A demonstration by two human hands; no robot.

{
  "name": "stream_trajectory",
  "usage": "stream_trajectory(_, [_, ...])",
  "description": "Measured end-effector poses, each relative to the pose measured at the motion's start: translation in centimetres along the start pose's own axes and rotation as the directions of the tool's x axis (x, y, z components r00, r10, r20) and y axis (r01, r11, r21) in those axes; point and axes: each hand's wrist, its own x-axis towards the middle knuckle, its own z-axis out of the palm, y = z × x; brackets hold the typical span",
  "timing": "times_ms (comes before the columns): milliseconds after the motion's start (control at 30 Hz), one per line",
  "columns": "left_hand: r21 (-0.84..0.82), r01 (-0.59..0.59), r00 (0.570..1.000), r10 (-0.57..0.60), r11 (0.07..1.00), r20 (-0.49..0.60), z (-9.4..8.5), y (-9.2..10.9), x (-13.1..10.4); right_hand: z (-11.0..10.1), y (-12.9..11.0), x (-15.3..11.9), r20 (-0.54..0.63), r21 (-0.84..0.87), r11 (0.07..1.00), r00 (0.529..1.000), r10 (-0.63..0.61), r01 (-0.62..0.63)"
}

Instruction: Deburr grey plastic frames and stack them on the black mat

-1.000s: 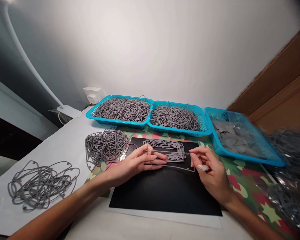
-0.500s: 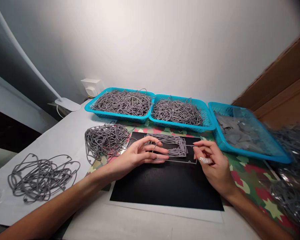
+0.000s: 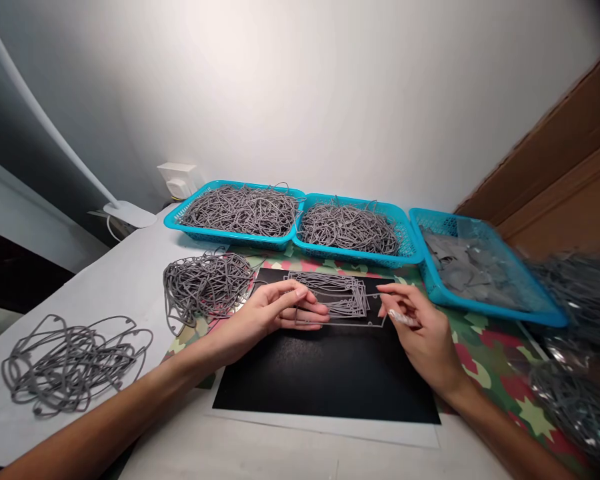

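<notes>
My left hand (image 3: 285, 308) reaches over the far part of a black sheet (image 3: 325, 377). Its fingers are stretched and close together, with the thumb near the index finger and a thin grey strip running by the fingers. This strip belongs to a slim rectangular grey gasket (image 3: 353, 325) with small tabs. At the gasket's right end, my right hand (image 3: 420, 333) pinches its side between thumb and fingertips; a white wrap covers one of its fingers. Behind and partly under the gasket, several similar gaskets (image 3: 347, 309) are laid in an overlapping pile on the sheet.
Two blue baskets (image 3: 230, 239) (image 3: 360, 256) full of tangled grey gaskets stand along the wall. Another blue basket (image 3: 500, 312) at right contains flat grey pieces. Loose gasket heaps (image 3: 207, 283) (image 3: 75, 363) lie left. Clear bags (image 3: 575, 400) are at far right; a lamp base (image 3: 130, 213) stands left.
My left thumb and fingers have drawn closer together around the gasket's left end. My right hand keeps its pinch. The whole view has shifted slightly.
</notes>
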Motion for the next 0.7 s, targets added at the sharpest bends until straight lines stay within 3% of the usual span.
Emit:
stream_trajectory(100, [0.166,-0.12,0.988,0.134,0.979,-0.078,0.13,-0.14,-0.15,-0.05,0.51,0.11,0.008,-0.012,0.999,0.999,0.04,-0.04])
stream_trajectory(167, [0.311,-0.209,0.954,0.264,0.927,-0.145,0.19,-0.33,-0.35,-0.01,0.6,0.24,0.018,-0.001,0.999,0.999,0.049,-0.049])
stream_trajectory(333, [0.529,-0.268,0.875,0.433,0.805,-0.216,0.22,-0.54,-0.7,0.19,0.4,0.38,0.039,0.071,0.995,0.997,0.066,-0.069])
stream_trajectory(467, [0.564,-0.263,0.868,0.447,0.783,-0.215,0.04,-0.26,-0.6,0.28,0.5,0.43,0.055,0.078,0.993,0.995,0.081,-0.085])
stream_trajectory(700, [0.578,-0.241,0.873,0.434,0.78,-0.222,-0.24,-0.36,-0.34,0.29,0.54,0.75,0.061,-0.068,0.993,0.993,0.105,-0.1])
